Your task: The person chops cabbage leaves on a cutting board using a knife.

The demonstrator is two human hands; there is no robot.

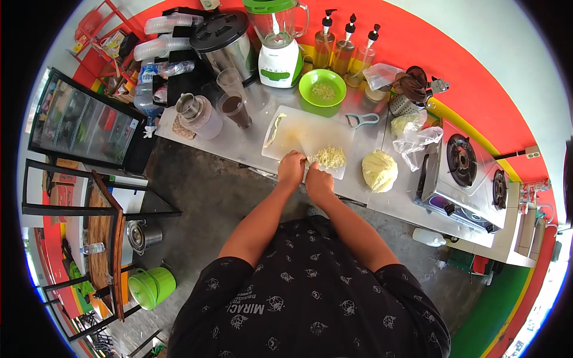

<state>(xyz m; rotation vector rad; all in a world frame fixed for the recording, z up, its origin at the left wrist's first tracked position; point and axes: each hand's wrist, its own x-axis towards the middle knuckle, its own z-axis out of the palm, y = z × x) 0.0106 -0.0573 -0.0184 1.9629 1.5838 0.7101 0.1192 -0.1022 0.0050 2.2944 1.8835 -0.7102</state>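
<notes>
My left hand (291, 169) and my right hand (319, 182) are close together at the front edge of a white cutting board (286, 119). Both have curled fingers, and a small dark thing shows between them, too hidden to name. Beside my right hand, a heap of shredded cabbage (330, 157) lies on the board. A pale strip of cabbage (274, 130) lies along the board's left side. To the right sits a cabbage head (379, 171). Behind the board, a green bowl (322, 110) holds more shreds, and a grey-blue peeler (362, 120) lies near the board's far right corner.
A blender (279, 62), pump bottles (345, 51) and a lidded metal container (224, 48) line the wall. Left of the board are a cup of dark stuff (236, 111) and a jar (203, 119). A gas stove (459, 179) stands at right, beside a plastic bag (416, 140).
</notes>
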